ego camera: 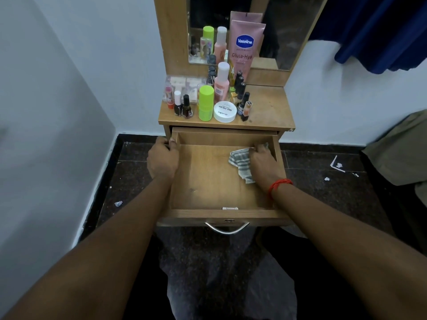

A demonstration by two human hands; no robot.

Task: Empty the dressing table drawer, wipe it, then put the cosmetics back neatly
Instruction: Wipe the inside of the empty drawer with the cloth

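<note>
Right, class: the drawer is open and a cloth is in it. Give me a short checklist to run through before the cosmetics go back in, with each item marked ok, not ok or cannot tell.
1. Drawer emptied: ok, only the cloth lies inside.
2. Drawer held steady: ok, left hand grips its left wall.
3. Wiping finished: not ok, right hand holds the cloth at the back right corner.
4. Whole floor of the drawer clean: cannot tell; faint dark marks show near the front left.
5. Cosmetics within reach: ok, the white jar and green bottle stand upright on the tabletop.
</note>
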